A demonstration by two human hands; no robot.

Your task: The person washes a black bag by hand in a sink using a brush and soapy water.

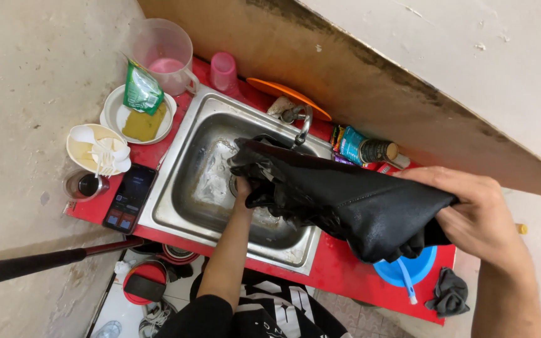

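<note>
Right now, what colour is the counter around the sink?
Red counter, clearest in the head view.

A smartphone (130, 198) lies at 9 o'clock of the steel sink (186, 181); a blue plate (422, 268) sits at 4 o'clock, a pink cup (223, 72) at 12.

You're looking down at a red counter (339, 269) with a steel sink (183, 206) set in it, jammed against stained, patchy beige walls (408, 81). Pale tiled floor (120, 310) below, pretty cluttered. Light's flat and even.
</note>
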